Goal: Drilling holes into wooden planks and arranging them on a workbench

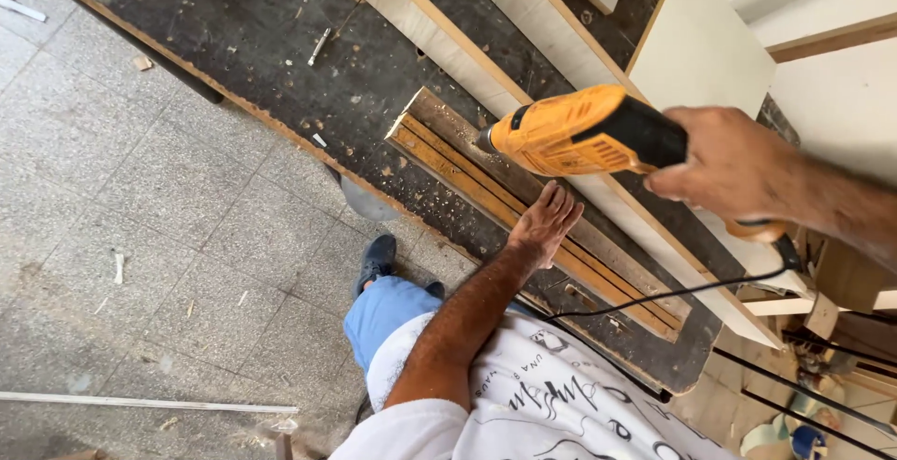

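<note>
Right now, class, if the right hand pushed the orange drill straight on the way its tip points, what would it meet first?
The right hand aims the orange drill leftward; its tip sits at the pale board's edge beside the dark wooden strip. It would probably meet that board edge first, though depth is unclear.

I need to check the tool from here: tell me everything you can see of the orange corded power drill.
The orange corded power drill has a ribbed orange plastic body with a black rear section and a dark metal nose pointing left, near the edge of a pale board. The right hand grips its handle, holding it roughly level above the dark, dusty workbench. A thin black cord trails from under the hand across the bench. The left hand rests on wood below, apart from it.
</note>
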